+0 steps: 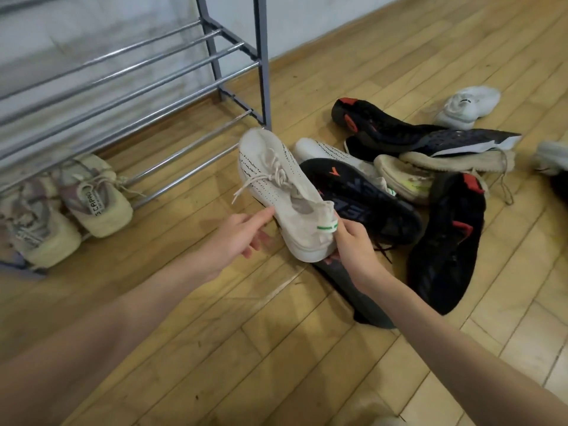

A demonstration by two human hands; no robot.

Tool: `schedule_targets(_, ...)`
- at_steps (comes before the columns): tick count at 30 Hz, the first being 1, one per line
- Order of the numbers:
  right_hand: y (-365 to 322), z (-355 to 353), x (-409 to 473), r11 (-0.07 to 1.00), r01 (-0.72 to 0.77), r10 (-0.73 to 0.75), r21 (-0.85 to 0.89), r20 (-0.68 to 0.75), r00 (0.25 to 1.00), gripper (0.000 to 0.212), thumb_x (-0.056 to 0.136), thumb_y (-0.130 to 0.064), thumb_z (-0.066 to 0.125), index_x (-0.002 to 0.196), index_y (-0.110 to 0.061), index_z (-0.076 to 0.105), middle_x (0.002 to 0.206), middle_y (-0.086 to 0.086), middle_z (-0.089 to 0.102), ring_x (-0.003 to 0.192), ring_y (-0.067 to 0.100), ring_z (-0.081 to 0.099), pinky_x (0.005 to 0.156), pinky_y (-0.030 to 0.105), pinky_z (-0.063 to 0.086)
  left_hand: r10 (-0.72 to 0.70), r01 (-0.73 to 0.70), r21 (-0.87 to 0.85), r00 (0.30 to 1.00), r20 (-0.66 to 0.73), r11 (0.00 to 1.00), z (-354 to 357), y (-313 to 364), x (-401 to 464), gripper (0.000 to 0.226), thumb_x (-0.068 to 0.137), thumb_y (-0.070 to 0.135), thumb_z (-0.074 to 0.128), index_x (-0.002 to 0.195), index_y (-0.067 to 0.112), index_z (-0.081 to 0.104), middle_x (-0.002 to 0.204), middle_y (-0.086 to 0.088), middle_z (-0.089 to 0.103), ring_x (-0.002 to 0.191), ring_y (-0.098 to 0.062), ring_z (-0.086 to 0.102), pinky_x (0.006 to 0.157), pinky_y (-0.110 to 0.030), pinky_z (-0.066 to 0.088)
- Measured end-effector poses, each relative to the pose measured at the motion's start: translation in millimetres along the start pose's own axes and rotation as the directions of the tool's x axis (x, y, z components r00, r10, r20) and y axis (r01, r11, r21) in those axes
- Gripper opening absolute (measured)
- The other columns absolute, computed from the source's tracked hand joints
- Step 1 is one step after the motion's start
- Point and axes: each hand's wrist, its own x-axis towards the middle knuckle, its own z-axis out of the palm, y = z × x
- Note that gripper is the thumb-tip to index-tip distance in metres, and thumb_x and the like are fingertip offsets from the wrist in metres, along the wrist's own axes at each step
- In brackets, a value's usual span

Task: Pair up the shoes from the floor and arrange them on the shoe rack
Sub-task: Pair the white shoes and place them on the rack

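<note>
White sneaker point(276, 192) gripped by right hand point(353, 241); left hand point(242, 238) fingers spread, touching; two beige shoes point(95, 195) racked.

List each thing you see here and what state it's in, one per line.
White knit shoe: lifted, held at the heel.
Right hand: grips the heel.
Left hand: touches the shoe's side.
Matching white shoe: in the pile, partly covered.
Beige pair: on the rack's bottom shelf.
Shoe rack: upper shelves empty.

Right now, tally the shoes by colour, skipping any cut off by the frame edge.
White: 3 (held shoe, match, far sneaker)
Beige: 4 (rack pair, pile pair)
Black or dark: 5 (piled shoes)
Total: 12
</note>
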Motion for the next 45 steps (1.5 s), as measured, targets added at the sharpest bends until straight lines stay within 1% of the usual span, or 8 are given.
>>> schedule_targets(6, -31, 13, 23, 0.978, 0.069, -0.021, -0.194, 0.240, 0.970, 0.046, 0.102, -0.035, 0.041, 0.095, 0.000, 0.070, 0.083, 0.011, 0.067, 0.069, 0.020, 0.065, 0.062, 0.031, 0.057, -0.017, -0.031, -0.315, 0.988, -0.151, 0.949, 4, -5, 11, 0.007, 0.089, 0.018, 0.064, 0.090, 0.012, 0.067, 0.090, -0.004, 0.073, 0.089, -0.019, 0.069, 0.069, -0.028, 0.056)
schedule_targets(9, -43, 8, 64, 0.737, 0.329, -0.300, -0.590, 0.150, 0.942, 0.041, 0.102, -0.030, 0.042, 0.094, 0.001, 0.068, 0.092, 0.014, 0.068, 0.087, 0.025, 0.062, 0.076, 0.031, 0.047, -0.061, -0.014, -0.386, 0.982, -0.181, 0.922, -6, -12, 18, 0.007, 0.090, 0.011, 0.061, 0.091, 0.010, 0.068, 0.102, -0.013, 0.073, 0.098, -0.025, 0.069, 0.089, -0.043, 0.055)
schedule_targets(13, -57, -5, 142, 0.512, 0.225, -0.388, -0.829, 0.011, 0.922, 0.038, 0.093, -0.024, 0.055, 0.126, -0.006, 0.053, 0.126, 0.016, 0.052, 0.119, 0.031, 0.048, 0.100, 0.042, 0.041, -0.024, -0.022, -0.191, 0.971, -0.237, 0.981, -13, -29, 25, 0.012, 0.088, 0.017, 0.064, 0.100, 0.014, 0.066, 0.102, -0.007, 0.073, 0.096, -0.027, 0.070, 0.088, -0.052, 0.055)
schedule_targets(21, -70, 17, 223, 0.531, -0.053, 0.111, -0.846, 0.008, 0.994, 0.090, 0.083, -0.040, 0.069, 0.151, -0.008, 0.018, 0.151, 0.014, 0.031, 0.138, 0.032, 0.034, 0.110, 0.041, 0.035, 0.063, -0.074, -0.032, 0.966, -0.251, 0.997, -22, -40, 28, 0.028, 0.089, 0.014, 0.063, 0.117, 0.013, 0.060, 0.110, -0.003, 0.069, 0.100, -0.019, 0.066, 0.082, -0.032, 0.054)
schedule_targets(24, -62, 17, 236, 0.555, -0.052, 0.074, -0.830, -0.013, 0.997, 0.077, 0.080, -0.036, 0.071, 0.144, -0.009, 0.036, 0.147, 0.016, 0.039, 0.135, 0.035, 0.038, 0.111, 0.043, 0.035, 0.045, -0.059, -0.042, 0.956, -0.290, 0.997, -31, -44, 28, 0.027, 0.090, 0.014, 0.061, 0.118, 0.013, 0.061, 0.107, -0.001, 0.068, 0.095, -0.015, 0.065, 0.073, -0.021, 0.050)
schedule_targets(29, -69, 22, 235, 0.299, -0.039, 0.010, -0.954, -0.038, 0.999, 0.080, 0.080, -0.053, 0.063, 0.140, -0.006, 0.038, 0.144, 0.019, 0.032, 0.134, 0.039, 0.027, 0.109, 0.046, 0.027, 0.021, -0.060, -0.096, 0.930, -0.367, 0.994, -50, -54, 25, 0.023, 0.091, 0.013, 0.060, 0.114, 0.015, 0.061, 0.094, 0.008, 0.066, 0.086, -0.006, 0.063, 0.067, -0.018, 0.046)
schedule_targets(34, -68, 32, 205, 0.356, 0.048, -0.207, -0.933, -0.029, 0.978, 0.094, 0.066, -0.046, 0.080, 0.137, -0.007, 0.032, 0.141, 0.020, 0.034, 0.130, 0.040, 0.036, 0.107, 0.048, 0.033, -0.006, -0.052, -0.132, 0.913, -0.408, 0.990, -63, -54, 20, 0.016, 0.091, 0.012, 0.060, 0.106, 0.017, 0.061, 0.089, 0.009, 0.065, 0.084, -0.007, 0.063, 0.065, -0.022, 0.046)
schedule_targets(45, -105, 29, 132, 0.266, 0.501, -0.847, -0.824, 0.048, 0.529, 0.071, 0.058, -0.039, 0.071, 0.110, 0.000, 0.043, 0.105, 0.018, 0.048, 0.097, 0.032, 0.045, 0.088, 0.039, 0.039, 0.052, -0.106, -0.118, 0.920, -0.388, 0.987, -51, -37, 2, 0.017, 0.092, 0.010, 0.058, 0.108, 0.015, 0.062, 0.087, 0.013, 0.064, 0.079, 0.001, 0.060, 0.060, -0.015, 0.041)
